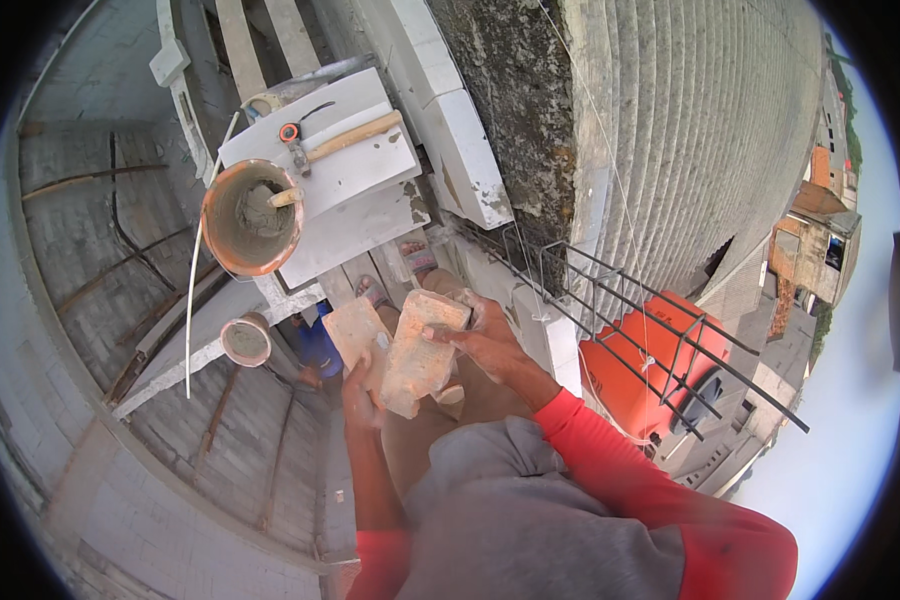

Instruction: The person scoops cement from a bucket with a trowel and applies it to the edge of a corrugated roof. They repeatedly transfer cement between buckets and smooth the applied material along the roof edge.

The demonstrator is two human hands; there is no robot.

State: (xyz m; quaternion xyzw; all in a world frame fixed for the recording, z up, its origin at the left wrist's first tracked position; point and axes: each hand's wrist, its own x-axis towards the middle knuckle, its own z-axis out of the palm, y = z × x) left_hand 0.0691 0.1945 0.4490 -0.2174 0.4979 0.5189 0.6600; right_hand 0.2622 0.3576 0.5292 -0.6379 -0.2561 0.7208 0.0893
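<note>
In front of my body, my left hand (pixel 366 385) is closed around the lower edge of a flat, pale orange brick (pixel 354 333). My right hand (pixel 485 338) grips a second brick (pixel 415 355), its thumb lying over the face. This brick has a rough, broken lower end. The two bricks are side by side, the right one partly overlapping the left one. Beyond them, a mortar bucket (pixel 292 232) stands on white blocks, with a wooden-handled tool (pixel 286 197) in its grey mortar. A hammer (pixel 355 136) rests on the block behind it.
White blocks (pixel 340 235) form a stack ahead, topped by an orange round-ended tool (pixel 289 132). A smaller bucket (pixel 246 340) is lower left, near a person in blue (pixel 317 345). Steel rebar (pixel 660 340) juts out rightward over an orange tank (pixel 635 365). Corrugated roofing (pixel 700 130) lies beyond.
</note>
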